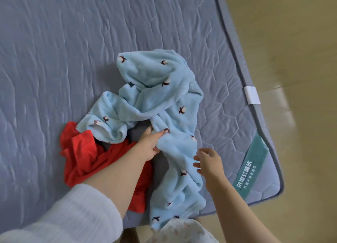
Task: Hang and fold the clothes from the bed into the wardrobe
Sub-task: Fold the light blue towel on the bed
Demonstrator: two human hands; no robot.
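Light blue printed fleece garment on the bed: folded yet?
Not folded. The light blue printed fleece garment lies crumpled and twisted on the grey quilted mattress, bunched in the left hand.

Mattress (54,60): grey-blue, quilted in honeycomb stitching, and it fills most of the view.
Teal label (252,171): white lettering, down by the rounded corner.
White tab (252,95): sitting on the piped edge.
Floor (300,60): pale tan, off right, with soft light patches.
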